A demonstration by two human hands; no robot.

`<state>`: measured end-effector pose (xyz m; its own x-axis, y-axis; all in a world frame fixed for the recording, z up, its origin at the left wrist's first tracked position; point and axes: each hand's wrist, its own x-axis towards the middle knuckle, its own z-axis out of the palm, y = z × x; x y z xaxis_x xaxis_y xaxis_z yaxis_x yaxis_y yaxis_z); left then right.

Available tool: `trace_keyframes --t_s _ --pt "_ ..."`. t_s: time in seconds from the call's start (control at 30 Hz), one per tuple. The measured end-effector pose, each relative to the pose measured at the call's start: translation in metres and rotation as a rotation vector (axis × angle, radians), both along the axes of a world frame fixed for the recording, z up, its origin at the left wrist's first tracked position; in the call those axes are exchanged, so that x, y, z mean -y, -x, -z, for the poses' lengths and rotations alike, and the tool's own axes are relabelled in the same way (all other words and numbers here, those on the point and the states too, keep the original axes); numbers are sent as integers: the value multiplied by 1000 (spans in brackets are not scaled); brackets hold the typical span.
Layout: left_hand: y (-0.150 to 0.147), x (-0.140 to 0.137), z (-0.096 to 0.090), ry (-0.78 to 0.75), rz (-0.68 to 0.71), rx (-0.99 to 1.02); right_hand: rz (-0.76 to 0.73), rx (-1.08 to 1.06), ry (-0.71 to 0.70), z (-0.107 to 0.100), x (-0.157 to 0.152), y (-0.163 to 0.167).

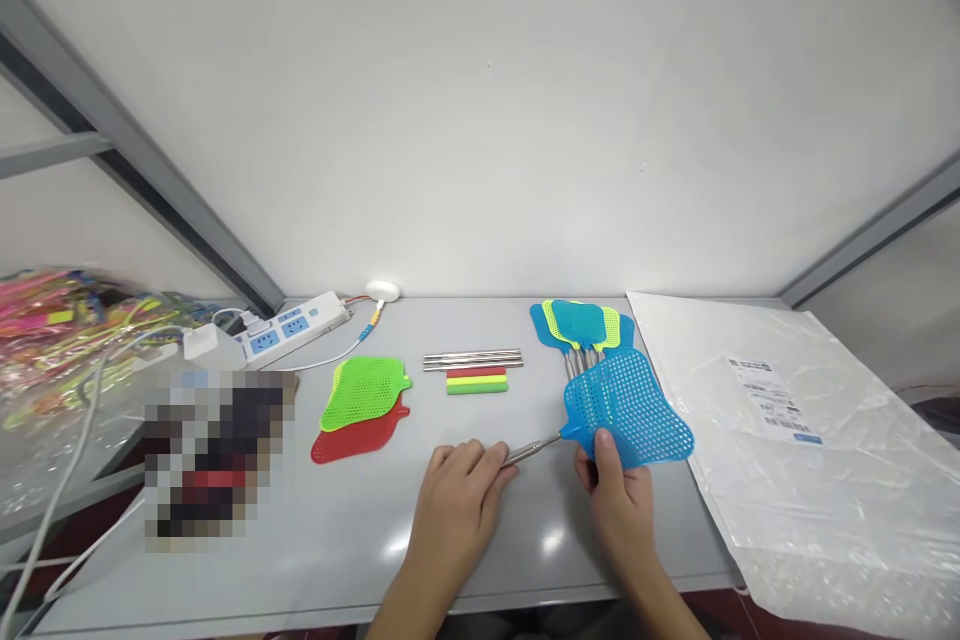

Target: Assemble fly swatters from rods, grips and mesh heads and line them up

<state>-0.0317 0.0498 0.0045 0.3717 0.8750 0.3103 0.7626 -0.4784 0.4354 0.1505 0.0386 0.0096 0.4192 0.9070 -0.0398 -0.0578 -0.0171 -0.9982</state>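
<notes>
A fly swatter with a blue mesh head [634, 407] and a metal rod is held between both hands above the grey table. My left hand [463, 498] is closed around the rod, palm down, its far end hidden in the fist. My right hand [619, 492] pinches the lower edge of the blue head, thumb on top. Behind it lies a fanned stack of fly swatters [583, 322] with blue and yellow-green heads and metal rods. Loose metal rods [472, 360] and red, yellow and green grips [477, 385] lie at the table's middle.
Loose green [367, 390] and red [356, 440] swatter heads lie left of centre. A white power strip [292, 328] with cables sits at the back left, by a blurred-out object [221, 460]. Bagged colourful items [75, 350] are far left. A white bubble mailer [825, 460] covers the right side.
</notes>
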Motion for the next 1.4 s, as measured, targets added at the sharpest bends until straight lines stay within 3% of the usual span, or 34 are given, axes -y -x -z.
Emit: trace_keyframes --t_s 0.17,0.37,0.5,0.77,0.97,1.07,1.4 --pt "0 -3 -2 1 29 -27 -31 40 5 -6 0 -3" --pt "0 1 -17 -40 52 -29 -279 130 16 -13 1 -22" --pt "-5 5 -32 -75 28 -93 -368 195 5 -19 2 -32" --pt "-16 3 -50 -79 16 -199 -275 146 -7 -26 3 -30" --pt "-29 9 -72 212 204 -203 -140 -5 127 -21 15 -32" --pt "-39 13 -73 274 257 -201 -102 -18 188 -18 20 -32" --pt "-74 33 -56 91 221 -268 -150 -4 237 -19 36 -25"
